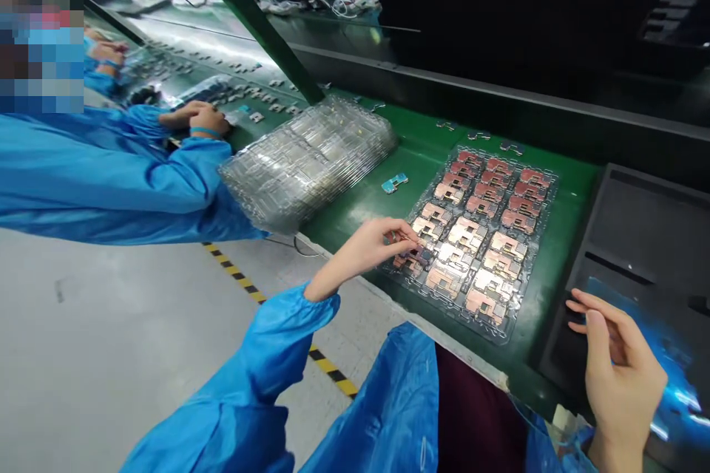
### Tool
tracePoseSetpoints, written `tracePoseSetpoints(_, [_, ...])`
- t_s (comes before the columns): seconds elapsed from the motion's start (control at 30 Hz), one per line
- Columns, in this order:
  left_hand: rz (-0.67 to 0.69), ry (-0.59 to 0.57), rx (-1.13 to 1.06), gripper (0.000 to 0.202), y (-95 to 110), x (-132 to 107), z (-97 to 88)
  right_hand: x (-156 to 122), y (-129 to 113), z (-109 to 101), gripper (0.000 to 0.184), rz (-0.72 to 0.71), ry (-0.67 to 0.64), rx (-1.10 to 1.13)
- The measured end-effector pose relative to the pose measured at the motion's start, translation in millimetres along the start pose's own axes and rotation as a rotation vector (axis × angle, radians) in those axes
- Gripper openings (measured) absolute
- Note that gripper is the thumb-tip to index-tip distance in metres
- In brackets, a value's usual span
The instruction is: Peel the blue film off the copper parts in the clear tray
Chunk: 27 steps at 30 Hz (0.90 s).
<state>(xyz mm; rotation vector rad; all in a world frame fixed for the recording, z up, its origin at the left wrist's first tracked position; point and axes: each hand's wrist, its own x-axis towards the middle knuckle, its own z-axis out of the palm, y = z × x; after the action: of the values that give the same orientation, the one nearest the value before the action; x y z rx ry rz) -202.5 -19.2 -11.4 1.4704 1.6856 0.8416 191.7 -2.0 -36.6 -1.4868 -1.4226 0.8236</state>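
My left hand [382, 242] is closed in a pinch at the near-left part of a clear plastic tray [513, 329]. Its fingertips are on a darker circuit board [410, 263], which they partly cover. Copper-coloured circuit boards [464, 233] fill rows of the tray, and those in the far rows look redder. My right hand [624, 358] is held over a black tray [626, 229] on the right, fingers bent and thumb apart, with nothing seen between them. Shiny blue film [674, 377] lies beside and under that hand.
A stack of clear plastic trays [316, 159] stands left on the green bench [355, 218]. A loose teal board [394, 182] lies between stack and filled tray. Small boards [478, 136] lie along the back ledge. A green post [255, 22] slants above. A co-worker's hands [203, 118] are at left.
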Motion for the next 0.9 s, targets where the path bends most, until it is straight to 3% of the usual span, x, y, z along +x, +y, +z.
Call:
tracePoseSetpoints(0.17, [0.225, 0.240, 0.399, 0.018, -20.0, -9.5, 22.0, 1.2, 2.6, -1.7, 0.036, -0.013, 0.008, -0.016])
tracePoseSetpoints(0.27, [0.283, 0.352, 0.497, 0.023, -24.3, -26.3, 34.4, 0.7, 3.9, -2.8, 0.037, -0.012, 0.009, -0.039])
tracePoseSetpoints(0.43, [0.332, 0.145, 0.543, 0.034, -28.3, -61.2, 51.9, -0.2, 2.8, -2.4, 0.037, 0.015, 0.018, -0.031])
tracePoseSetpoints(0.53, [0.285, 0.156, 0.586, 0.041, -31.5, -69.7, 56.8, 0.1, 1.1, -1.8, 0.036, 0.015, -0.002, -0.034])
tracePoseSetpoints(0.7, [0.223, 0.223, 0.641, 0.037, -28.8, -60.4, 59.8, 0.4, -0.1, -2.9, 0.035, 0.013, -0.026, -0.038])
tracePoseSetpoints(0.9, [0.311, 0.155, 0.791, 0.036, -25.0, -46.5, 52.4, -0.6, 1.5, -4.4, 0.035, 0.027, -0.032, -0.056])
